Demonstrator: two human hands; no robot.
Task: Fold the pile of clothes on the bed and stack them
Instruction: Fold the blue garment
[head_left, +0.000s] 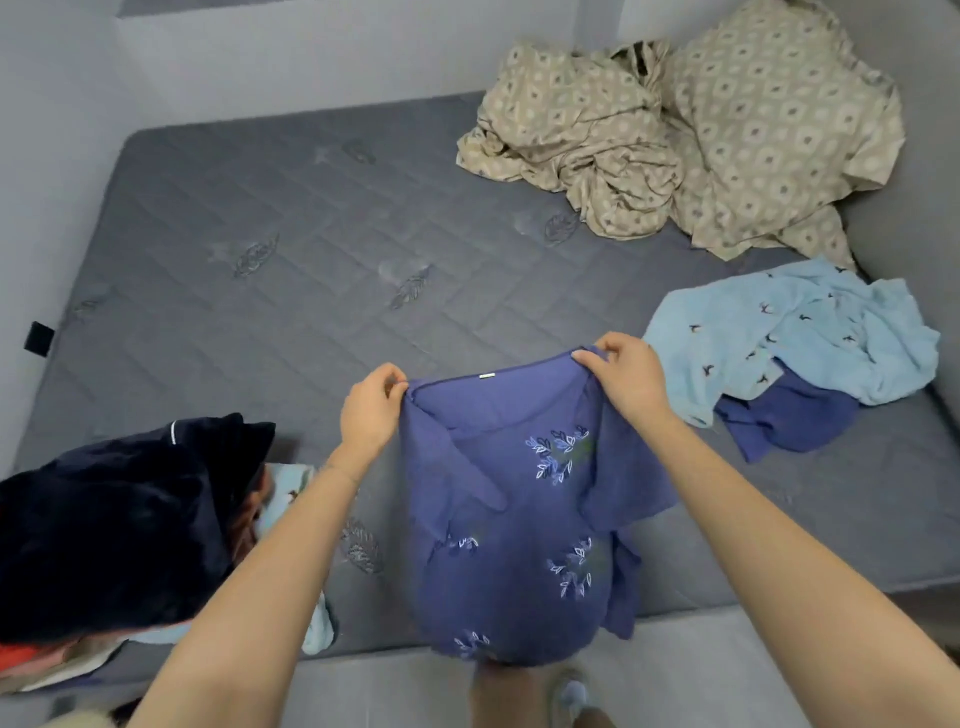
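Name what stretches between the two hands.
In the head view, the neckline of the purple flowered top, a label at its middle, runs from the left hand to the right hand; both pinch it.

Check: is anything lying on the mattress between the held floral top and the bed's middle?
Nothing visible does. The left hand and right hand pinch the floral top; the dark pile lies left, the light blue garment right.

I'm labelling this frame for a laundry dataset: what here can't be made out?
All in the head view:
- Label on the purple top: too small to read.
- Clothes under the dark garment: covered by it and cut off by the picture's left edge.
- Blue garment: mostly hidden under the light blue shirt, so its type is unclear.
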